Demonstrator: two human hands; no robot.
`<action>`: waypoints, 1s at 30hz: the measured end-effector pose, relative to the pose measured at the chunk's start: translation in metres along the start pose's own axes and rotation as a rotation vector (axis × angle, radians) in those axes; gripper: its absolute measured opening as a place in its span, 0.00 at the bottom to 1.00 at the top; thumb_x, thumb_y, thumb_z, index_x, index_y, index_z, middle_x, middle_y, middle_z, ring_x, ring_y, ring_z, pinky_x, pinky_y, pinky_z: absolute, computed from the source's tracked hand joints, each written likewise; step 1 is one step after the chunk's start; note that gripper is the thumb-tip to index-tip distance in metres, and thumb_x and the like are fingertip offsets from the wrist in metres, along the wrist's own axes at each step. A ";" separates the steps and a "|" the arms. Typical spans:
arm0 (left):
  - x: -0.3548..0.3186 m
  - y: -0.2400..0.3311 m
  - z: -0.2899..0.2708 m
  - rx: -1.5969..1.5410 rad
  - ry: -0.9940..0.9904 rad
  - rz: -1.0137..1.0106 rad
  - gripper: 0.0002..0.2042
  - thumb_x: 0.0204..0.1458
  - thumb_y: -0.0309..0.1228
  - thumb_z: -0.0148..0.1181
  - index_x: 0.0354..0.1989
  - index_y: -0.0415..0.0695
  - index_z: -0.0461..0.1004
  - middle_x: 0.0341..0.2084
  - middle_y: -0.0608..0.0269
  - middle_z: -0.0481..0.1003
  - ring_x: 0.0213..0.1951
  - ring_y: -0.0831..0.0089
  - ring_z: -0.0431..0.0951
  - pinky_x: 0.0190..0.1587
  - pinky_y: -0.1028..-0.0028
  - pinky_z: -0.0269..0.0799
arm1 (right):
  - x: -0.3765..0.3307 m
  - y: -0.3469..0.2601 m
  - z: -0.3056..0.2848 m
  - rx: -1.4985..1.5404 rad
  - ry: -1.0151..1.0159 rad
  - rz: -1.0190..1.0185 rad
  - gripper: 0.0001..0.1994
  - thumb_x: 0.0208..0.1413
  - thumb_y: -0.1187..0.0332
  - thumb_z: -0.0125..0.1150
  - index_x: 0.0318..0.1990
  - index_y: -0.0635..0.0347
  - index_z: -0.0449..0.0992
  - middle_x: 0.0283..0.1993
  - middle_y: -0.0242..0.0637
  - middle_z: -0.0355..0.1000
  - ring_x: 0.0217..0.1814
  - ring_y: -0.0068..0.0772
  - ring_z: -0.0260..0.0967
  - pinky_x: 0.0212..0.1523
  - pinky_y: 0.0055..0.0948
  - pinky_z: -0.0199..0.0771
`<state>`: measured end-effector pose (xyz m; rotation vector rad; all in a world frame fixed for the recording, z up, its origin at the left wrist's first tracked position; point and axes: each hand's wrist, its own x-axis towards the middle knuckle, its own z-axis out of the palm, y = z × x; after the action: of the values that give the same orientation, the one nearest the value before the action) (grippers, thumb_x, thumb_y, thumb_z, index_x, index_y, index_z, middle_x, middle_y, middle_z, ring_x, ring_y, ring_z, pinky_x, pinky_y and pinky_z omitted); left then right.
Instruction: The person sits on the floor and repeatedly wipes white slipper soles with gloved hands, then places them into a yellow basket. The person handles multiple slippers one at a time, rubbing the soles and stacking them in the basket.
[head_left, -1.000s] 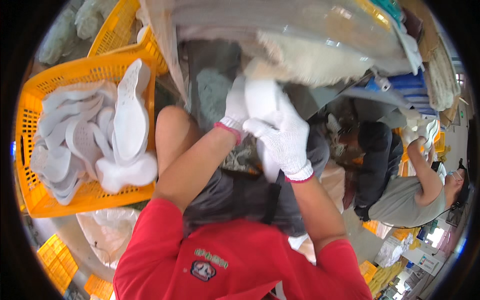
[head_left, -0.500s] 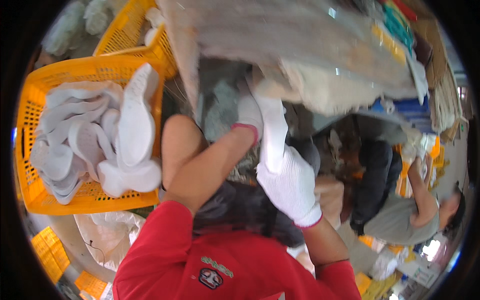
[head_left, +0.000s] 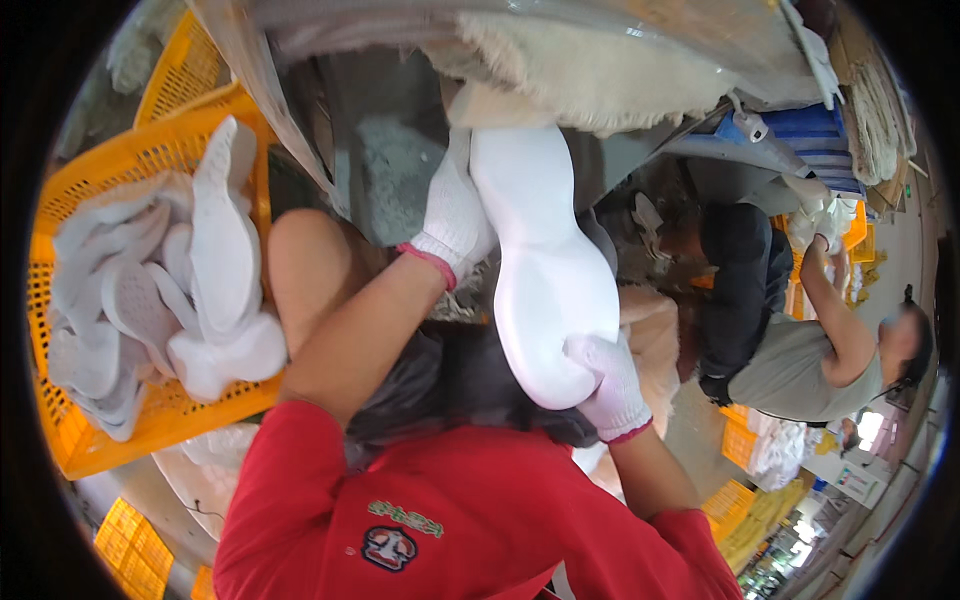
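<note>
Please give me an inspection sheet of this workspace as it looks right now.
Surface: no worktable seen; the work is held over the lap, which is covered by a dark plastic sheet.
Job's things: one white shoe sole, held lengthwise, its far end up against the fleecy roll.
Clutter: orange crate at left, piled with white soles.
Grippers: left hand, white glove, grips the sole's upper side; right hand, white glove, grips its near end.
Cables: nothing seen.
Surroundings: a seated co-worker at right; blue crates beyond.
</note>
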<state>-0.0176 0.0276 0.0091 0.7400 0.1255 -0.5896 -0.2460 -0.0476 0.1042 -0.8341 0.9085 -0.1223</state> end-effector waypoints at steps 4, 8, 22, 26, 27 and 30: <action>0.017 0.019 -0.025 1.555 -0.050 0.273 0.17 0.74 0.37 0.56 0.63 0.39 0.79 0.56 0.51 0.83 0.60 0.61 0.82 0.61 0.63 0.80 | 0.017 -0.014 0.024 -0.706 -0.314 -0.220 0.17 0.70 0.71 0.65 0.62 0.69 0.82 0.54 0.39 0.86 0.54 0.34 0.82 0.57 0.30 0.80; 0.018 0.005 -0.061 0.419 -0.020 -0.490 0.25 0.69 0.51 0.67 0.62 0.42 0.78 0.45 0.54 0.84 0.39 0.63 0.86 0.39 0.66 0.84 | -0.028 0.012 -0.060 -0.431 0.000 -0.226 0.21 0.61 0.67 0.74 0.59 0.70 0.82 0.52 0.36 0.84 0.52 0.28 0.79 0.54 0.30 0.80; -0.160 0.090 -0.053 1.752 0.002 0.929 0.20 0.58 0.26 0.73 0.59 0.40 0.82 0.50 0.51 0.85 0.48 0.51 0.86 0.52 0.59 0.84 | -0.022 0.196 -0.379 -0.251 0.402 0.101 0.26 0.72 0.59 0.66 0.72 0.60 0.74 0.67 0.46 0.78 0.64 0.45 0.78 0.64 0.43 0.82; -0.205 0.188 -0.167 2.159 0.597 0.792 0.22 0.58 0.33 0.75 0.61 0.41 0.82 0.61 0.45 0.80 0.66 0.46 0.77 0.69 0.53 0.72 | 0.003 0.123 -0.333 -0.728 0.301 -0.126 0.26 0.74 0.59 0.64 0.74 0.62 0.73 0.67 0.44 0.78 0.63 0.43 0.77 0.64 0.40 0.80; -0.211 0.207 -0.190 2.154 0.529 0.663 0.22 0.59 0.34 0.74 0.61 0.42 0.82 0.61 0.46 0.80 0.67 0.45 0.75 0.70 0.52 0.71 | 0.015 0.100 -0.304 -0.840 0.238 -0.256 0.25 0.75 0.60 0.62 0.73 0.63 0.74 0.66 0.42 0.78 0.60 0.40 0.77 0.62 0.39 0.80; -0.212 0.242 -0.213 2.057 0.284 0.604 0.22 0.57 0.34 0.72 0.61 0.44 0.83 0.60 0.50 0.81 0.64 0.44 0.77 0.68 0.51 0.72 | 0.031 0.031 -0.197 -0.948 0.067 -0.418 0.22 0.79 0.61 0.55 0.71 0.67 0.77 0.62 0.36 0.80 0.52 0.32 0.77 0.54 0.34 0.79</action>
<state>-0.0416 0.4093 0.0623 2.7128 -0.5501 0.2150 -0.3794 -0.1556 -0.0028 -1.9101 0.8294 -0.0776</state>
